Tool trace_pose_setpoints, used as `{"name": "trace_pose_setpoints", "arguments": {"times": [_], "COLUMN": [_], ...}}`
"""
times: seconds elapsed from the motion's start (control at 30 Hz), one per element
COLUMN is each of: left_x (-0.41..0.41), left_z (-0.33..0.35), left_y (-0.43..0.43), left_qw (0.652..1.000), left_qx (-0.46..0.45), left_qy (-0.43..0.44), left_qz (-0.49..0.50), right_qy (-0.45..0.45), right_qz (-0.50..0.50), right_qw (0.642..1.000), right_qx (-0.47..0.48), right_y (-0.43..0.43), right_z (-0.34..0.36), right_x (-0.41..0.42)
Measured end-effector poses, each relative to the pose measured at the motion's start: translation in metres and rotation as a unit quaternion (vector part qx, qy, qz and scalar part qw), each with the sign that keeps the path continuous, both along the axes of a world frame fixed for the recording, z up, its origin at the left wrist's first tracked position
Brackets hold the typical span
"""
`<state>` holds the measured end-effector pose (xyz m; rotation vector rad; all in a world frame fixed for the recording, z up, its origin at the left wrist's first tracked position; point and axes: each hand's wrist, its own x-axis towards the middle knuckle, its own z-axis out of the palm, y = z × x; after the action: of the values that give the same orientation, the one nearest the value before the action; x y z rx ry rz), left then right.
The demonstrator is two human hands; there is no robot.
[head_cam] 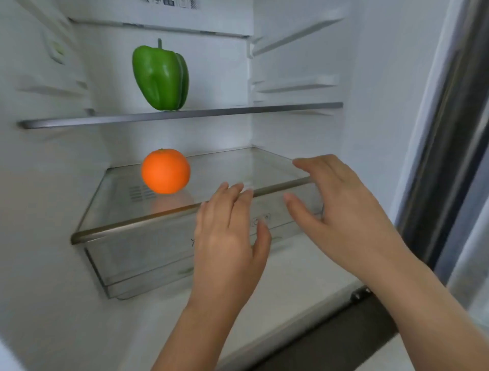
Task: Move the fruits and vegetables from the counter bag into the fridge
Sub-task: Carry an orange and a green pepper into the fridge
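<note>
Head view looks down, seemingly close, into fridge (291, 47).

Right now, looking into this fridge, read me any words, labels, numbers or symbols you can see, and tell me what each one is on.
No text can be read here.
Sticker at the fridge's top edge: dark print, cut off and too blurred to read.
Two small symbols on the clear drawer front: too faint to make out.
Green pepper and orange: no labels visible.
</note>
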<state>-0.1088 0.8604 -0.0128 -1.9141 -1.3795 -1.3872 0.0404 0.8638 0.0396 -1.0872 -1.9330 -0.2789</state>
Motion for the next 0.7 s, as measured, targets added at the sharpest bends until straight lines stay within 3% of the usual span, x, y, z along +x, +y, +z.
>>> {"name": "trace_pose_setpoints", "arguments": {"times": [0.33, 0.53, 0.7], "left_x": [0.125, 0.218, 0.301], "left_z": [-0.021, -0.034, -0.046], "left_y": [-0.046, -0.115, -0.207], "left_qw": [0.982, 0.946, 0.897], "left_qx": [-0.017, -0.015, -0.019], "left_qy": [0.031, 0.046, 0.057], "left_qz": [-0.186, -0.322, -0.438], "right_qy": [-0.022, -0.005, -0.003], "right_qz": [-0.242, -0.372, -0.489], "right_qw": [0.97, 0.928, 0.871], "right_qx": [-0.011, -0.009, -0.036], "right_y": [-0.106, -0.218, -0.333], "right_z": [-0.052, -0.072, -0.085], "right_x": [0.114, 0.191, 0.249]}}
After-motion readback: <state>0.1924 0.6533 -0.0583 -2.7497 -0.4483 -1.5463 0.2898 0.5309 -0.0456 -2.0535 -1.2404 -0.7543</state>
